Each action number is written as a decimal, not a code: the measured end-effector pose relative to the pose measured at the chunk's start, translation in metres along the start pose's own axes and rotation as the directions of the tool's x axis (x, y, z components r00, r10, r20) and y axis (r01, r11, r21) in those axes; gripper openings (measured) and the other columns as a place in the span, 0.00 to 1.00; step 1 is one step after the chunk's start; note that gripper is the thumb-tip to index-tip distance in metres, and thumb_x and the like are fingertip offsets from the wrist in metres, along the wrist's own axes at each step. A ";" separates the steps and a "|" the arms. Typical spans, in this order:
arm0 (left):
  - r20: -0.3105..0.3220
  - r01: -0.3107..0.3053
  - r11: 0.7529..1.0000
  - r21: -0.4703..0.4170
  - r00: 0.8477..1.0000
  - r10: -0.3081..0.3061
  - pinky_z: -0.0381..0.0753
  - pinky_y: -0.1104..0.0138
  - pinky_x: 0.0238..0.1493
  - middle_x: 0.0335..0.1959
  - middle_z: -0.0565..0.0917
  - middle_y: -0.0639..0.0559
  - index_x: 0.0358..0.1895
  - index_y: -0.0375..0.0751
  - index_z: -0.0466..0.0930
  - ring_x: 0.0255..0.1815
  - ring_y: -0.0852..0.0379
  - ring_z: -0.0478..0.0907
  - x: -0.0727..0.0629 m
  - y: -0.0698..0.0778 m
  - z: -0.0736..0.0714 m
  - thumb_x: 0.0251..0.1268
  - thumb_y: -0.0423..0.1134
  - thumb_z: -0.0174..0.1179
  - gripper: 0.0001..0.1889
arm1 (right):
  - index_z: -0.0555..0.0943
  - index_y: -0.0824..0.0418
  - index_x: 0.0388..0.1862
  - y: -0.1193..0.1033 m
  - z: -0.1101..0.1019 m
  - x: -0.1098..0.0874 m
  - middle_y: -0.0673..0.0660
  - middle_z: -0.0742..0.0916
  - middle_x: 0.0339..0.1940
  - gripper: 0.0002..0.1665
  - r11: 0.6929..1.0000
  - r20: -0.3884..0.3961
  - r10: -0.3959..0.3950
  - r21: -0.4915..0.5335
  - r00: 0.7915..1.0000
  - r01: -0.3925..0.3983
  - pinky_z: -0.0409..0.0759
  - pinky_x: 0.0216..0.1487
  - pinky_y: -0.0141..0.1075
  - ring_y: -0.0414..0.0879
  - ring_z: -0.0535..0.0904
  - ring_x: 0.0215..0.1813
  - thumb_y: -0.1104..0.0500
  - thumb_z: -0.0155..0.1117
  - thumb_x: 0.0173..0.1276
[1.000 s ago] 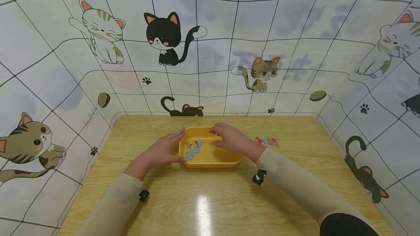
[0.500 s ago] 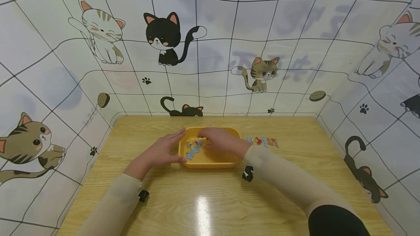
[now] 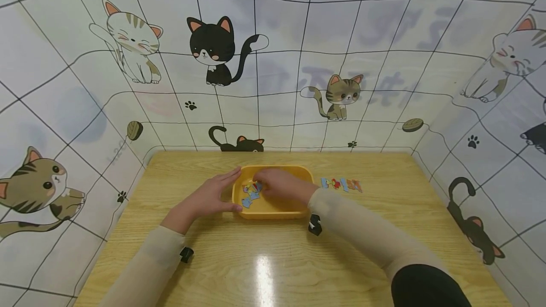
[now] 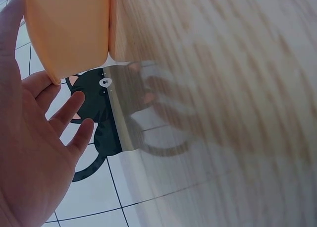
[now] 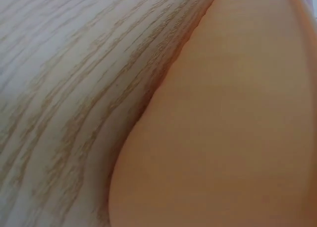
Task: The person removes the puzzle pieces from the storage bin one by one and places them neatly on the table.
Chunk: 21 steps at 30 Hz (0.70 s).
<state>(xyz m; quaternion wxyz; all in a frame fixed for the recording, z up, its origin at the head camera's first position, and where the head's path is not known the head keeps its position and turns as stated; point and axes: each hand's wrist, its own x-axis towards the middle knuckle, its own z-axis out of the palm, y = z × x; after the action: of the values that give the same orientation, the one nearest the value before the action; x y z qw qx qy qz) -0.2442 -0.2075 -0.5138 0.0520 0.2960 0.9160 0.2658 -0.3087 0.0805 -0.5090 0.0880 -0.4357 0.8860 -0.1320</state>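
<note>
On the wooden table a yellow tray (image 3: 277, 215) holds several small colourful puzzle pieces (image 3: 251, 195) at its left end. My left hand (image 3: 209, 197) spans that end, its thumb at the near corner and its fingers at the far corner. In the left wrist view the left hand (image 4: 39, 138) touches the tray (image 4: 69, 33) at its edge, with other fingers loose. Inside the tray, my right hand (image 3: 281, 185) bends its fingers down beside the pieces; its fingertips are mostly hidden. Only the tray's outer wall (image 5: 218, 118) shows in the right wrist view, without the hand.
To the right of the tray lies a short row of puzzle pieces (image 3: 341, 184), partly orange, red and blue. Light reflects off the wooden table (image 3: 222, 264). Walls printed with cartoon cats (image 3: 213, 51) stand behind the table and at both sides.
My right hand has moved left within the tray, from its far middle toward the pieces at the left end. The left hand and the tray have stayed in place.
</note>
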 end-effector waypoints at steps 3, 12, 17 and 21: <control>0.003 0.003 1.000 0.009 1.000 -0.003 0.60 0.34 0.83 0.92 0.55 0.51 0.90 0.43 0.58 0.88 0.35 0.58 0.000 0.000 0.000 0.64 0.67 0.77 0.59 | 0.84 0.57 0.69 0.001 0.002 0.001 0.52 0.89 0.64 0.21 1.000 0.006 -0.004 -0.006 1.000 0.004 0.78 0.75 0.43 0.47 0.84 0.65 0.63 0.69 0.80; 0.005 0.011 1.000 0.001 1.000 -0.011 0.60 0.34 0.83 0.92 0.55 0.53 0.90 0.44 0.58 0.88 0.36 0.58 0.000 0.000 0.001 0.63 0.70 0.76 0.60 | 0.85 0.57 0.70 0.000 0.004 -0.001 0.53 0.87 0.62 0.20 1.000 0.016 -0.012 -0.016 1.000 0.012 0.81 0.71 0.43 0.47 0.84 0.61 0.63 0.68 0.83; 0.004 0.008 1.000 0.003 1.000 -0.008 0.60 0.34 0.83 0.92 0.56 0.51 0.90 0.43 0.58 0.88 0.35 0.58 0.000 -0.001 0.001 0.63 0.70 0.75 0.60 | 0.87 0.56 0.67 -0.003 0.000 -0.002 0.55 0.86 0.55 0.18 1.000 0.053 -0.014 -0.009 0.998 0.015 0.84 0.62 0.40 0.45 0.81 0.51 0.64 0.69 0.82; -0.002 0.004 1.000 0.005 1.000 -0.004 0.60 0.34 0.83 0.92 0.55 0.51 0.90 0.43 0.58 0.88 0.35 0.58 -0.001 -0.001 0.001 0.63 0.71 0.75 0.60 | 0.89 0.59 0.64 -0.004 -0.003 -0.002 0.59 0.87 0.54 0.16 0.999 0.070 -0.039 -0.004 0.997 0.039 0.84 0.60 0.41 0.47 0.81 0.50 0.65 0.70 0.81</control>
<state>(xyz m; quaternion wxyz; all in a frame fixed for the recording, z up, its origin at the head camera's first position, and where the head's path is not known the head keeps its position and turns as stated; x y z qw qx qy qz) -0.2439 -0.2079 -0.5155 0.0511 0.2940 0.9173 0.2637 -0.3057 0.0800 -0.5046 0.1152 -0.4574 0.8741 -0.1162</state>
